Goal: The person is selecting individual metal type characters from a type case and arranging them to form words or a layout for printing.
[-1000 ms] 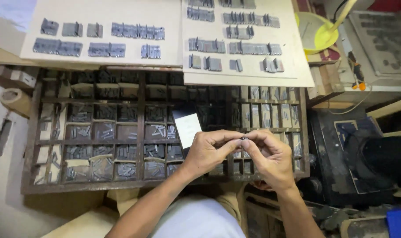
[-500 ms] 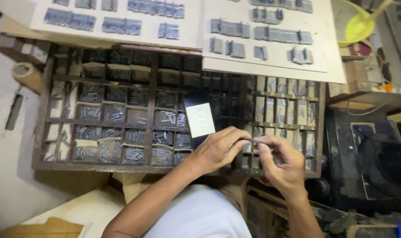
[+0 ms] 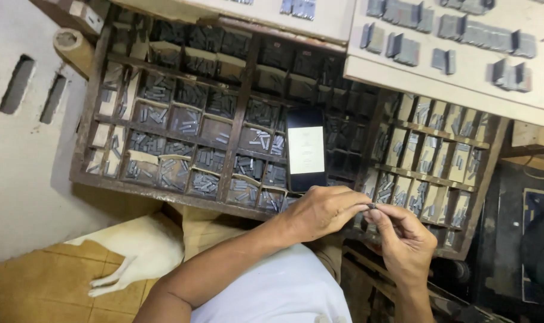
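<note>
Over the type case (image 3: 164, 190), both hands (image 3: 367, 224) meet, fingertips pinching a metal sort (image 3: 372, 206).

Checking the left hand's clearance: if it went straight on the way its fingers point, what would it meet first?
The right hand: the left hand points right, fingertips already meeting it at a small metal piece.

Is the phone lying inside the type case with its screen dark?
No, the phone lies on the type case with its screen lit, showing a pale page.
</note>
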